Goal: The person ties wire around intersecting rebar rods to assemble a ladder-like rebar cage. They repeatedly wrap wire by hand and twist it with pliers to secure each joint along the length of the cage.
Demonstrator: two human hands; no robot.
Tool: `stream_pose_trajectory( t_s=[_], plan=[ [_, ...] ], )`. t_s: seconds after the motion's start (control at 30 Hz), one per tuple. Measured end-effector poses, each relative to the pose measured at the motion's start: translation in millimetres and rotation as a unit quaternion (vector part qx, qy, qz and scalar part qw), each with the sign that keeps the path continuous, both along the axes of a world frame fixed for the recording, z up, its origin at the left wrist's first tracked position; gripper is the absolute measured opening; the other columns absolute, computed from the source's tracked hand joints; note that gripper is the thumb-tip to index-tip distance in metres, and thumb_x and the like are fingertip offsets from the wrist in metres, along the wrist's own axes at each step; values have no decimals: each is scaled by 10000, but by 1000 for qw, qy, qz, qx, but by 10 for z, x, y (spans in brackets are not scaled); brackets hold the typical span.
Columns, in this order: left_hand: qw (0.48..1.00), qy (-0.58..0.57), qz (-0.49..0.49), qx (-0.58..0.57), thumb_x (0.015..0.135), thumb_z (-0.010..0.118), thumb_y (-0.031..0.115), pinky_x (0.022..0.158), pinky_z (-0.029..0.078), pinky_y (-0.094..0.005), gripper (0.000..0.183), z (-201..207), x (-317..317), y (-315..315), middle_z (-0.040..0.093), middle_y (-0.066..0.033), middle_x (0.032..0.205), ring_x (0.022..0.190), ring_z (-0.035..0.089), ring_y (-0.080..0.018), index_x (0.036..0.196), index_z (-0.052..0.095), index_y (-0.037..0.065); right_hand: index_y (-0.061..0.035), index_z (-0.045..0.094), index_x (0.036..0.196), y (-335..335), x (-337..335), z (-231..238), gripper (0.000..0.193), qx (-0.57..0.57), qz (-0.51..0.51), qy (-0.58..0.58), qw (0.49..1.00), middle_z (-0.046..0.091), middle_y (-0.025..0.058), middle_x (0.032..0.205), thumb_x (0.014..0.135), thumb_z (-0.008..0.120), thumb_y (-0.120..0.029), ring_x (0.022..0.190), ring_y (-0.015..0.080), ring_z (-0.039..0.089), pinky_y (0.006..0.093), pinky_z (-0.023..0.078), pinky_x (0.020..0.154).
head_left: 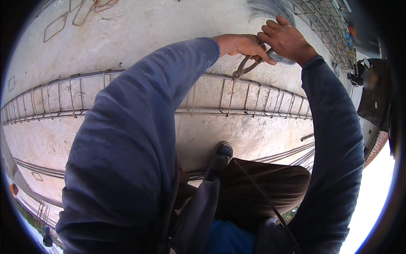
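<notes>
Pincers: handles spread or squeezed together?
Spread: the pincers show a gap between their handles, just below the left hand. Jaws open or shut: cannot tell, too small against the rebar cage.

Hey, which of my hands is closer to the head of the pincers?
Left. Your left hand grips the pincers just above and right of their head in this view; your right hand sits beyond it, farther up and right.

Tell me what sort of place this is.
Likely a construction site or rebar yard: a long rebar cage lies on the pale, concrete-like floor, more steelwork sits at the upper right, and the left hand holds pincers.
</notes>
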State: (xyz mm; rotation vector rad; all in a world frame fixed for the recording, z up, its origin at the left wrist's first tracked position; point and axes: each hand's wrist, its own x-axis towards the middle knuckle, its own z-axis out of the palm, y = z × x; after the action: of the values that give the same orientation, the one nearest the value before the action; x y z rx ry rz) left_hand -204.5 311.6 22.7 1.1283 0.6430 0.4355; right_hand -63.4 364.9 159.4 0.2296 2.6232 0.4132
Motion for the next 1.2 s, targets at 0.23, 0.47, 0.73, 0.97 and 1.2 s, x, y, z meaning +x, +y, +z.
stream_pose_trajectory(
  t_s=[0.23, 0.47, 0.73, 0.97, 1.2],
  plan=[
    [987, -145, -19, -68, 982, 821, 400, 676, 509, -242, 375, -25, -8, -193, 692, -48, 873, 673, 655, -145, 1053, 702, 51, -137, 746, 1005, -172, -381, 305, 165, -50, -5, -37, 998, 737, 63, 874, 853, 803, -168, 942, 238, 735, 417, 499, 1044],
    [946, 102, 67, 299, 1020, 687, 472, 938, 582, -451, 494, -111, 599, -399, 761, -167, 1086, 1051, 730, -351, 1268, 695, 45, -19, 786, 891, -312, -630, 549, 215, -137, -334, -312, 879, 764, 194, 882, 734, 826, -160, 906, 395, 762, 470, 610, 799],
    [932, 129, -209, 266, 799, 864, 610, 1068, 522, -444, 891, 314, 267, -264, 688, -248, 1374, 1292, 657, -375, 1418, 651, 6, -56, 688, 1081, -1011, 647, 274, 175, -155, -449, -123, 872, 742, 200, 934, 943, 722, -160, 953, 417, 726, 536, 564, 855],
    [977, 23, -176, 119, 753, 958, 528, 1050, 501, -374, 842, 316, 203, -169, 713, -184, 1308, 1300, 628, -273, 1357, 683, 10, -89, 656, 1105, -929, 719, 282, 176, -11, -206, -11, 978, 674, 94, 932, 943, 687, -152, 859, 286, 750, 436, 599, 724],
    [978, 49, -115, 168, 921, 825, 572, 835, 572, -346, 568, 485, 270, -488, 763, -135, 969, 880, 731, -234, 1102, 762, 38, -71, 637, 1151, -1041, 179, 708, 358, -35, -155, -50, 986, 708, 113, 941, 857, 800, -193, 838, 271, 749, 426, 583, 724]
  ],
)
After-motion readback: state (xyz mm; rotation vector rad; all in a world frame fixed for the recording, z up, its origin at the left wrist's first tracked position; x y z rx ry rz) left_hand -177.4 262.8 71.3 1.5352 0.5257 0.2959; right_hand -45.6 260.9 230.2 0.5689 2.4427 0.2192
